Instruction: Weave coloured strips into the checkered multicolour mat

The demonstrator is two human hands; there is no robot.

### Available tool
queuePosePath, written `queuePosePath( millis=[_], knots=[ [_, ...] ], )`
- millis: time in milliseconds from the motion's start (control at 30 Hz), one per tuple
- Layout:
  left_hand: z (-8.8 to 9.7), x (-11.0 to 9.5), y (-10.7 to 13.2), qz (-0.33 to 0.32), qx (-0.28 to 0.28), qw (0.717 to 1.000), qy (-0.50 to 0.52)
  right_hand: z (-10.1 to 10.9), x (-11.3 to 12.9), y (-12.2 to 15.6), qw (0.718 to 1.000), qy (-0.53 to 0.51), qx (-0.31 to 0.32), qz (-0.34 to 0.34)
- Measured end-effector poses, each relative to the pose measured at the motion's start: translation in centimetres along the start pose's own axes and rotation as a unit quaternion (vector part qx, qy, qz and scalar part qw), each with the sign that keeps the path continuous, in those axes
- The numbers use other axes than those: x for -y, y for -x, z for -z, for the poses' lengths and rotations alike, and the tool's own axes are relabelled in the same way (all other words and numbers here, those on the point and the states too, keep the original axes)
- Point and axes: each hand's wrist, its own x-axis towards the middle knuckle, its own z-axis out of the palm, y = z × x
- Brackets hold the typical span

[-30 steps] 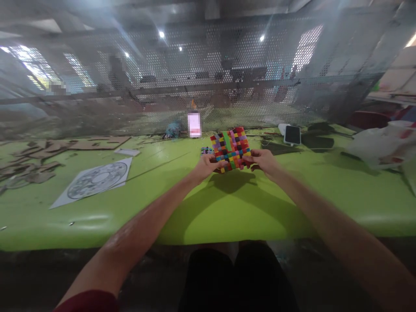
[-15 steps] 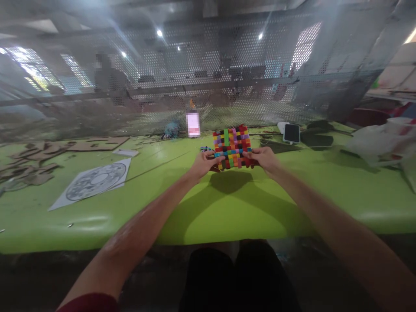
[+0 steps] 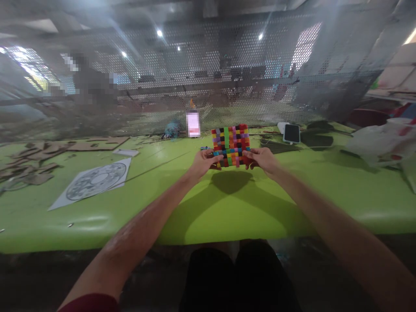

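A flat panel of many small coloured cubes [image 3: 231,142] is held up above the green table [image 3: 227,203], its face turned towards me. My left hand [image 3: 204,162] pinches its lower left corner, fingers closed on it. At the lower right corner my right hand [image 3: 261,159] grips the panel the same way. A few loose coloured pieces [image 3: 205,148] lie on the table just left of the panel.
A printed sheet with a round pattern [image 3: 94,181] lies at left, with cardboard cut-outs [image 3: 32,162] beyond it. A phone [image 3: 291,133] and dark scraps sit at back right, a white plastic bag [image 3: 383,141] at far right. Perforated mesh [image 3: 208,82] closes the back.
The panel has turned from tilted to nearly square and risen slightly. Both hands kept their grip and barely shifted.
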Motion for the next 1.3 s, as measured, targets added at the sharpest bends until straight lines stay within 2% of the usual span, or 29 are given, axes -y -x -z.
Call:
queuePosePath(
  millis=[233,433,700,833,967,1167,1300],
  knots=[
    [0.1,0.0,-0.1,-0.037,0.011,0.999,0.011,-0.1,-0.5,-0.1,1.000,0.003,0.027,0.011],
    [-0.2,0.3,0.0,-0.054,0.020,0.998,0.016,-0.3,-0.7,-0.3,1.000,-0.002,-0.021,-0.012],
    [0.0,0.2,0.1,-0.086,0.028,0.996,0.016,-0.4,-0.7,-0.1,0.999,-0.006,-0.004,0.035],
    [-0.1,0.4,0.2,-0.100,0.057,0.993,0.012,-0.8,-0.9,0.2,0.998,-0.016,0.015,0.062],
    [-0.4,0.7,0.4,-0.110,0.082,0.991,0.000,-1.2,-0.9,0.5,0.996,-0.050,0.012,0.068],
    [-1.0,0.8,0.6,-0.123,0.093,0.988,-0.008,-2.5,-0.8,1.4,0.996,-0.052,0.041,0.062],
    [-1.4,0.9,0.8,-0.117,0.087,0.989,-0.015,-2.8,-0.8,1.6,0.995,-0.051,0.028,0.079]
  ],
)
